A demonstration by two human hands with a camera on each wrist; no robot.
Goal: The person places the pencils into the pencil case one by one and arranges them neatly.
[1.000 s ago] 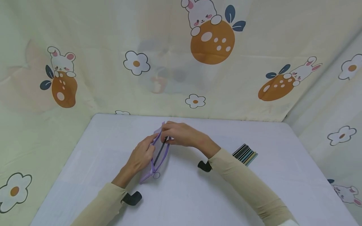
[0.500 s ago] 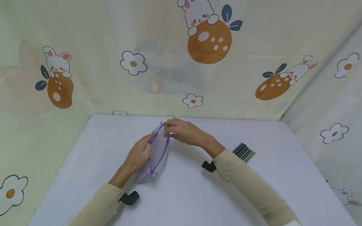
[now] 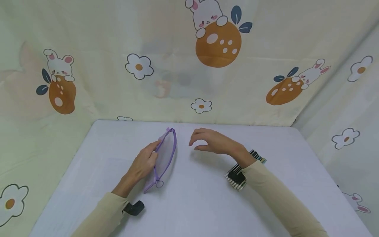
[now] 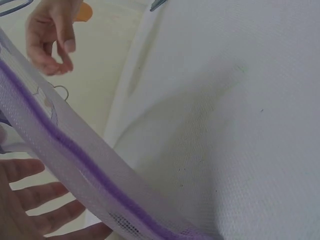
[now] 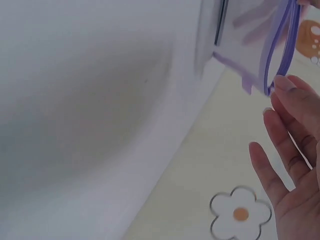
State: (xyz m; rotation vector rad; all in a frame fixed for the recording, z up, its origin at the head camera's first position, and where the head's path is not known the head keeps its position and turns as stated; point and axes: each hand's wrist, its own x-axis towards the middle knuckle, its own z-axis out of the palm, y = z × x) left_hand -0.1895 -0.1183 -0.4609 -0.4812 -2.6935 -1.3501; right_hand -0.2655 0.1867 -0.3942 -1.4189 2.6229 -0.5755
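A purple mesh zipper pouch [image 3: 166, 154] stands on its side with its mouth spread wide. My left hand [image 3: 143, 163] pinches the near-left edge between thumb and fingers; in the left wrist view its fingers [image 4: 52, 215] lie straight along the mesh. A round ring [image 3: 159, 184] hangs at the zipper's near end. Through the see-through side, the right wrist view shows a dark pencil-like stick [image 5: 221, 25] inside. My right hand [image 3: 213, 141] hovers to the right of the pouch, fingers loosely bent, holding nothing.
A row of slim pencil-like sticks [image 3: 235, 184], dark, teal and gold with pale ends, lies on the right of the white table [image 3: 189, 204], partly hidden beneath my right wrist. A patterned cloth [image 3: 171, 79] rises behind the table's far edge.
My right hand held a dark stick in the pouch's mouth; it has let go and moved right, away from the pouch toward the row. My left hand keeps its grip.
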